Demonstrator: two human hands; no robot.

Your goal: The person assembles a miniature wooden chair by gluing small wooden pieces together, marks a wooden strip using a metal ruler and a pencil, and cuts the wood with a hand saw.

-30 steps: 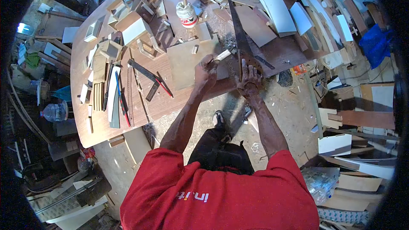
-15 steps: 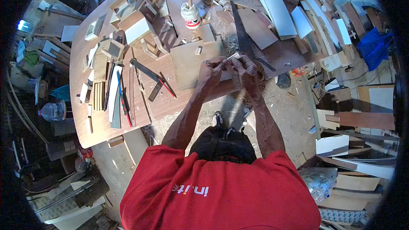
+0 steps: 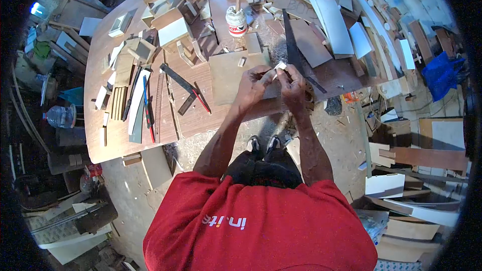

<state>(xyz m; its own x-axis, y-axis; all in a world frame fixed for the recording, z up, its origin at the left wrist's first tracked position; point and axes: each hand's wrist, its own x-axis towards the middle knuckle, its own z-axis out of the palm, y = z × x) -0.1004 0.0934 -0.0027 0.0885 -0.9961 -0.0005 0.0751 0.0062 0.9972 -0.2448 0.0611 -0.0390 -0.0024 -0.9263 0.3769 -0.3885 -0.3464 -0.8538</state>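
One view is provided, taken from the head and directed forward and down. The shirt [image 3: 261, 231] is framed nearest; the left hand [image 3: 255, 82] and right hand [image 3: 292, 83] are shown beyond, at the table [image 3: 201, 121].

From my view, at far right I see blue bag [image 3: 442, 75], hanging in loose folds. Below it, brown plank [image 3: 429, 158] lies above white board [image 3: 384, 185]. Lower still, I see transparent plastic bag [image 3: 375, 223], partly behind red shirt [image 3: 261, 226]. At left side, clear bottle [image 3: 60, 116] lies beyond table [image 3: 118, 144]. Green cloth [image 3: 42, 48] is higher up, near left edge of my view; its exact shape I cannot tell.
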